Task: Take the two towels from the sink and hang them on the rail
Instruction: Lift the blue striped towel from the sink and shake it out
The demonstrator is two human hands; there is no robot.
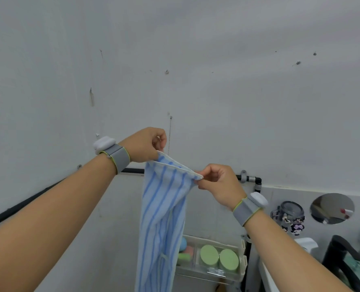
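Note:
A white towel with blue stripes (162, 211) hangs down between my hands in front of the wall. My left hand (145, 144) pinches its upper left corner. My right hand (217, 184) pinches the other end of the top edge, slightly lower. The black rail (132, 170) runs along the wall just behind the towel's top edge, from the lower left to a bracket (246, 177) at the right. The towel is held in front of the rail, not over it. A greenish cloth (353, 264) lies behind the black tap at lower right, partly hidden.
A clear wall shelf (241, 268) holds two green round lids and small pink and blue items below the rail. A black tap (343, 256), a round mirror (331, 208) and a decorated jar (290, 216) sit at the right, by the white sink edge (267, 277).

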